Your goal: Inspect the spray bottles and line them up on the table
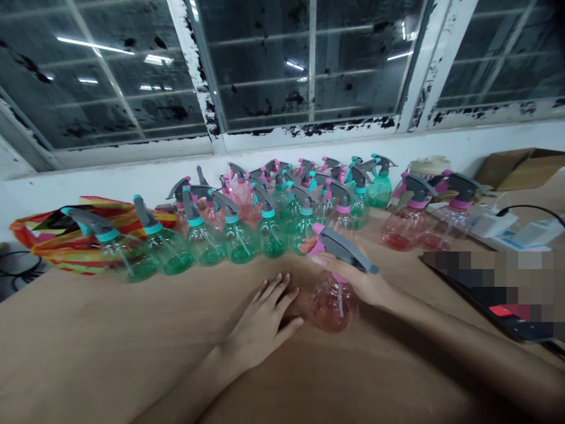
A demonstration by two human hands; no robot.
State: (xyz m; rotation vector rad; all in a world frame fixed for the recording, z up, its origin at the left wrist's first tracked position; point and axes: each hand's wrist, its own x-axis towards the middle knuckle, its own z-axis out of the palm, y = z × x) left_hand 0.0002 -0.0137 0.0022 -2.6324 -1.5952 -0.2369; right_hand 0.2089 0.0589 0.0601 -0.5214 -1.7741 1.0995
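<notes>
My right hand (353,277) is closed around the neck of a pink spray bottle (333,303) with a grey and pink trigger head. The bottle stands upright or nearly so, low over the table; I cannot tell whether its base touches. A little pink liquid and a dip tube show inside. My left hand (265,318) lies palm down on the wooden table (110,341), fingers spread, just left of that bottle and apart from it. Behind the hands runs a row of green spray bottles (238,238) with turquoise collars.
More pink and green bottles crowd against the wall. Two pink spray bottles (404,227) stand at right, near a power strip with white chargers (492,224). A partly pixelated phone-like device (507,321) lies on the right. A colourful bag (57,235) sits left; a cardboard box (521,168) stands back right.
</notes>
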